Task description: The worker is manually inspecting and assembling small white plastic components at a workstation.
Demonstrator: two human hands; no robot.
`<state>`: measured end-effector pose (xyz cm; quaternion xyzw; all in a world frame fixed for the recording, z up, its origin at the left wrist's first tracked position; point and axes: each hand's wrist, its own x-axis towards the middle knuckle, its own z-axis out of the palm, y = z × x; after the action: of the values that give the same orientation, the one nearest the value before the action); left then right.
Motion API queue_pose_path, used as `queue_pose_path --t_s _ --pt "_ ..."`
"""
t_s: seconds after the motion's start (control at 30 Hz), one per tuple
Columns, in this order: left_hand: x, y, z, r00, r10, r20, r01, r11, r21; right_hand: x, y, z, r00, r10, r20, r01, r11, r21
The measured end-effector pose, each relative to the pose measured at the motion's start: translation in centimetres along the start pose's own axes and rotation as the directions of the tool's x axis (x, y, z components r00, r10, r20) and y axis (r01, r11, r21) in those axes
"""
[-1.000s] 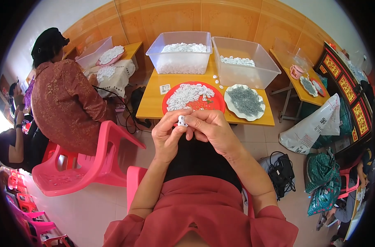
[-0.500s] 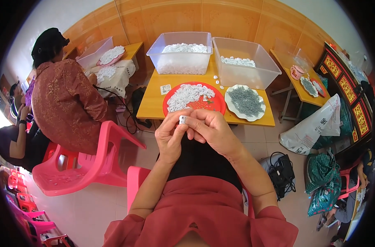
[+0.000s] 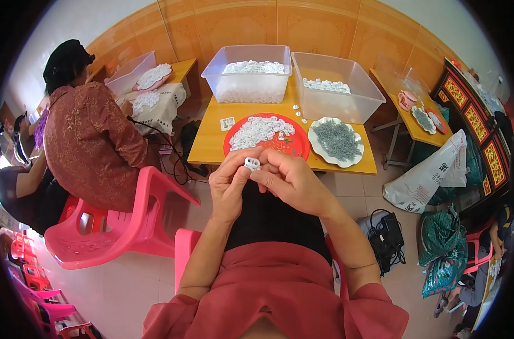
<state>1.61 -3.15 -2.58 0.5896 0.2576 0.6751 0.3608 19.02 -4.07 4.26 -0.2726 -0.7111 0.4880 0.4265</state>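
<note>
Over the lap, just short of the counter (image 3: 212, 148) edge, both hands meet around one small white plastic part (image 3: 252, 164). Left hand (image 3: 227, 182) pinches it from the left with thumb and fingertips, right hand (image 3: 291, 179) closes on it from the right, so the piece sits raised between them, likely for a close look while being fitted. Just beyond, a red plate (image 3: 293, 148) heaped with white parts (image 3: 260, 129) sits nearest, within easy reach; beside it on the right a white plate (image 3: 318, 152) holds small grey metal pieces (image 3: 337, 139), kept separate. Farther back two clear plastic bins (image 3: 248, 85) (image 3: 336, 93) hold white parts in bulk. Off left, another person in a patterned brown top (image 3: 90, 144) sits on a pink plastic chair (image 3: 121, 226) at their own table.
</note>
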Motion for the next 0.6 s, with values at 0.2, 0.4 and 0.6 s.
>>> queue_pose_path --t_s 0.2,0.4,0.6 --pt "-0.5 0.3 0.6 1.0 -0.019 -0.014 0.017 0.994 -0.111 0.0 0.7 0.5 0.919 -0.392 0.035 0.339 0.743 -0.577" --pt "-1.5 -0.2 1.3 0.999 -0.04 -0.026 0.034 0.975 -0.22 0.1 2.3 1.2 0.811 -0.584 0.03 0.391 0.505 -0.769" --pt "-2.3 0.4 3.8 0.985 -0.139 -0.098 0.089 0.91 -0.405 0.4 3.7 1.5 0.751 -0.66 -0.02 0.373 0.449 -0.812"
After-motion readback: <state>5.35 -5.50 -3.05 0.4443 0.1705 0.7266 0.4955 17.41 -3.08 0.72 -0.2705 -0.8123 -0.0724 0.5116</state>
